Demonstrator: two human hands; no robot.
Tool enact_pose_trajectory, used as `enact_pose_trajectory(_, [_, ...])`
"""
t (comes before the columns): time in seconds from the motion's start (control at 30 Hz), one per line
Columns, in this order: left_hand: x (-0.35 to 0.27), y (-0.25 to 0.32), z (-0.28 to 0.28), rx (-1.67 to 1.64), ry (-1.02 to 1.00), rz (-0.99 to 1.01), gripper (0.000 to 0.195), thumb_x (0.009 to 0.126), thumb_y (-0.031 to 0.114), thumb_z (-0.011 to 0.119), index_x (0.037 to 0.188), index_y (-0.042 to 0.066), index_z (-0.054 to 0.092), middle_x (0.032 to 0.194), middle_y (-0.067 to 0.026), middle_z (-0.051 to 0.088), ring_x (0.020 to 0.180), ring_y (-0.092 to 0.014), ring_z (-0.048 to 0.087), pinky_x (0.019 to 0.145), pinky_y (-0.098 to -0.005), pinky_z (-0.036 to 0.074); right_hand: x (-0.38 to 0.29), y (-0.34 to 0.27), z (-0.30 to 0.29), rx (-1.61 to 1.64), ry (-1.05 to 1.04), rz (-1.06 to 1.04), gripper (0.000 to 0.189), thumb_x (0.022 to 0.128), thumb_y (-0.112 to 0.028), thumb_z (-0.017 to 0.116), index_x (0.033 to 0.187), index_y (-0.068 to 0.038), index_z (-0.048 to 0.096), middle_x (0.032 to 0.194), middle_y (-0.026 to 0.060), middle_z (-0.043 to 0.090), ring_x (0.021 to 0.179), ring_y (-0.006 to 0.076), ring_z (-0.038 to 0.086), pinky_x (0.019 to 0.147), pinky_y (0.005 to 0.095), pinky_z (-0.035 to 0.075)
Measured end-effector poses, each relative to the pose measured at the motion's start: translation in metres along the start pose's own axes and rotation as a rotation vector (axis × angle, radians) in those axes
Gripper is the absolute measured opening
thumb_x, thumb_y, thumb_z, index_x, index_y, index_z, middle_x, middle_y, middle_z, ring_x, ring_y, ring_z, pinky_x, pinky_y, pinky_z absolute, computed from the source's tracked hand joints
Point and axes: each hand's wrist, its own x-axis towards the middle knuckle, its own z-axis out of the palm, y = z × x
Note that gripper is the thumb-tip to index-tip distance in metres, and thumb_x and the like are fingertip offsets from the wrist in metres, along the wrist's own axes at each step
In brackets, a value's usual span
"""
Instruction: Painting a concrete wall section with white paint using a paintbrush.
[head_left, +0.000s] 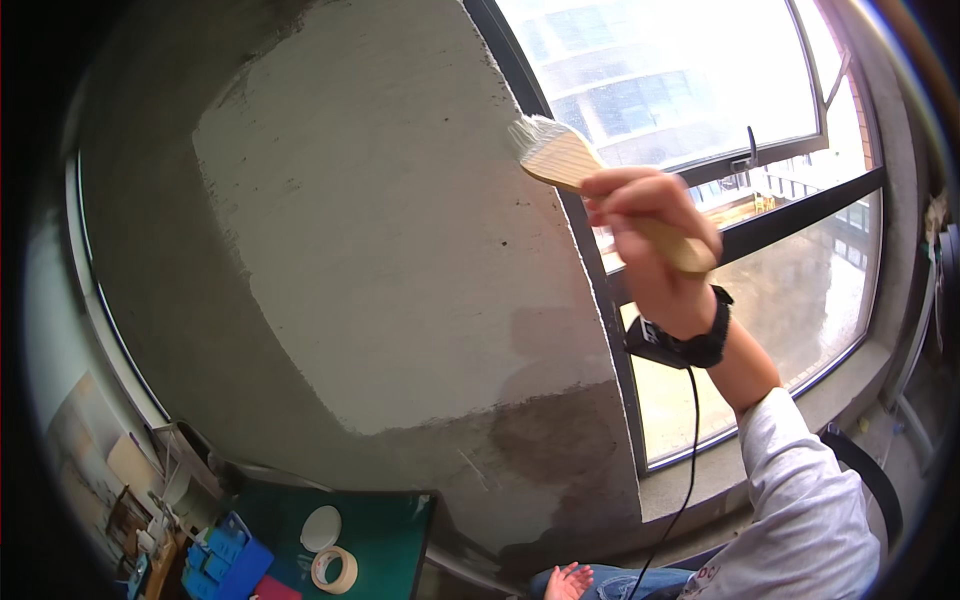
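My right hand (652, 232) grips the wooden handle of a flat paintbrush (559, 156), raised before the wall. The bristles carry white paint and sit at the painted patch's right edge, beside the dark window frame (592, 277); whether they touch the wall I cannot tell. A broad light-coloured patch of paint (390, 225) with rough edges covers the middle of the grey wall (150, 247). Low at the bottom edge, my left hand (570, 582) lies palm up by my jeans, fingers apart and holding nothing. A black device with a cable (660, 341) is strapped to my right wrist.
On a green-topped table (375, 517) at lower left lie a roll of masking tape (334, 570) and a round white lid (321, 529). A blue container (225, 559) stands beside them. The window's upper sash (675, 75) is tilted outward. The cable (691, 450) hangs down past the sill.
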Motion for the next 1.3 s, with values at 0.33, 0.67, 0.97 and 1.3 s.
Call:
enact_pose_trajectory(0.33, [0.010, -0.002, -0.012, 0.005, -0.022, -0.031, 0.046, 0.090, 0.043, 0.033, 0.111, 0.003, 0.044, 0.107, -0.0207, 0.053, 0.100, -0.033, 0.053, 0.087, -0.0435, 0.043, 0.004, 0.020, 0.009, 0.060, -0.146, 0.004, 0.008, 0.079, -0.001, 0.052, 0.086, 0.002, 0.051, 0.094, 0.0113, 0.057, 0.072, 0.0125, 0.053, 0.065, 0.0236, 0.043])
enact_pose_trajectory(0.67, [0.008, 0.006, -0.012, 0.023, 0.002, -0.034, 0.044, 0.091, 0.041, 0.033, 0.110, 0.002, 0.044, 0.106, -0.0200, 0.054, 0.097, -0.030, 0.055, 0.083, -0.0391, 0.045, -0.132, -0.058, 0.096, 0.809, -0.616, 0.617, 0.013, 0.082, -0.013, 0.049, 0.085, -0.001, 0.051, 0.084, 0.0098, 0.052, 0.074, 0.0175, 0.056, 0.064, 0.0270, 0.046])
enact_pose_trajectory(0.97, [0.009, -0.007, -0.016, -0.025, -0.043, -0.022, 0.042, 0.091, 0.039, 0.033, 0.108, 0.003, 0.045, 0.104, -0.0196, 0.055, 0.094, -0.030, 0.056, 0.083, -0.0386, 0.046, -0.214, -0.082, 0.193, 0.882, -0.922, 0.794, 0.012, 0.079, -0.012, 0.048, 0.083, 0.000, 0.046, 0.080, 0.0120, 0.049, 0.070, 0.0215, 0.049, 0.063, 0.0309, 0.041])
enact_pose_trajectory(1.3, [0.012, -0.002, -0.017, -0.019, -0.041, -0.032, 0.041, 0.091, 0.040, 0.034, 0.106, 0.004, 0.045, 0.103, -0.0190, 0.055, 0.093, -0.030, 0.056, 0.081, -0.0393, 0.046, -0.226, -0.092, 0.205, 0.679, -1.050, 0.705, 0.010, 0.078, -0.008, 0.051, 0.084, -0.001, 0.046, 0.081, 0.0114, 0.048, 0.070, 0.0228, 0.052, 0.061, 0.0307, 0.044])
